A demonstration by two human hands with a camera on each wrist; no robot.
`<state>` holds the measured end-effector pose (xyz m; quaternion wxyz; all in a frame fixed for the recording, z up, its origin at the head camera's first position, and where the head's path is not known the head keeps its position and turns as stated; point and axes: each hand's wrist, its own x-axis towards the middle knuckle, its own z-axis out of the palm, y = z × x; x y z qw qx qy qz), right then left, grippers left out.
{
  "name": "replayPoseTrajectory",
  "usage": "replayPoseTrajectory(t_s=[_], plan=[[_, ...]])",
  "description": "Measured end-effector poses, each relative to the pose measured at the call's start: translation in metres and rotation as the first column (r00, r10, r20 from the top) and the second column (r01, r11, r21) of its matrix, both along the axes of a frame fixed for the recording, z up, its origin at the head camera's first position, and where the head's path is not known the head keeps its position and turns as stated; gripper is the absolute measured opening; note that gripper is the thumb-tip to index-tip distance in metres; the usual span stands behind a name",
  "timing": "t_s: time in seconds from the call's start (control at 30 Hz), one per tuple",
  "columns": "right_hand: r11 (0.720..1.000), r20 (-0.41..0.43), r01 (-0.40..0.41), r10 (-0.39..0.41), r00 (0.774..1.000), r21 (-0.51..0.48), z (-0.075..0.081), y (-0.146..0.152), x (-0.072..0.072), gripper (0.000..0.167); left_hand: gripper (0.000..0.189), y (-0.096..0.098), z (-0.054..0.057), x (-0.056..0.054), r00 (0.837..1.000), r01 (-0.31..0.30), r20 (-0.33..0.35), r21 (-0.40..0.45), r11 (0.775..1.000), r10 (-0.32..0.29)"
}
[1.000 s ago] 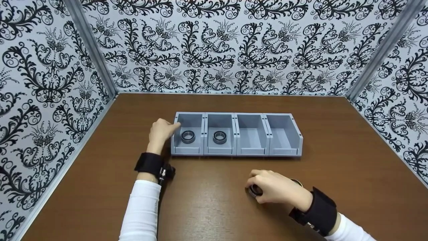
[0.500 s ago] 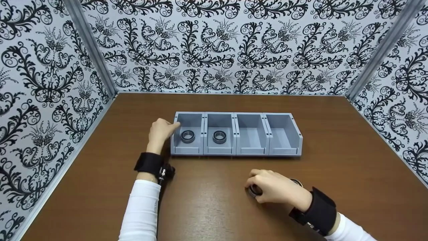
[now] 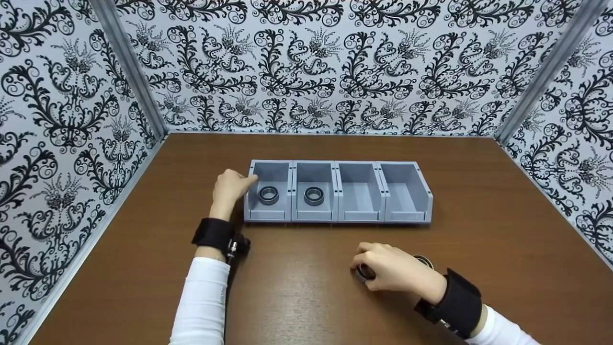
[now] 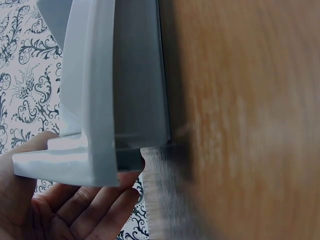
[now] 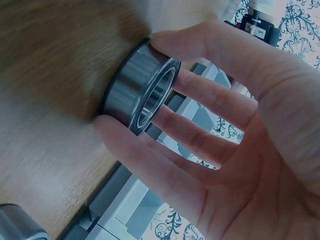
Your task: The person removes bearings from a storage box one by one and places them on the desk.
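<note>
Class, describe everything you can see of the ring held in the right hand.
The ring looks like a metal bearing: a shiny silvery outer band with dark edges, and a bright inner rim round an open hole. The right hand pinches its outer edge between thumb and finger. One flat face points toward the brown table; whether they touch is unclear.

The left hand [image 3: 232, 187] reaches farther forward than the right hand [image 3: 395, 268], whose thumb [image 5: 200, 44] and fingers [image 5: 155, 165] pinch.
</note>
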<state>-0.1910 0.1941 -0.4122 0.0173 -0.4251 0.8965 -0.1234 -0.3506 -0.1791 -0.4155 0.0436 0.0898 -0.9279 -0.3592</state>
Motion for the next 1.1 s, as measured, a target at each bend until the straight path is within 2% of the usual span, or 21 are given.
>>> replayPoseTrajectory(t_s=[0.4,1.1], plan=[[1.000,-0.008,-0.007,0.007,1.000,0.003,0.0007,-0.0006,0.0026,0.036,0.053,0.0000,-0.0014,0.0002,1.000,0.004,-0.006,0.000,1.000,-0.004],[1.000,0.002,0.002,-0.002,1.000,-0.005,0.0005,-0.0010,0.0040,0.038,0.042,0.0004,-0.0007,0.0027,1.000,-0.005,-0.011,0.007,1.000,0.005]])
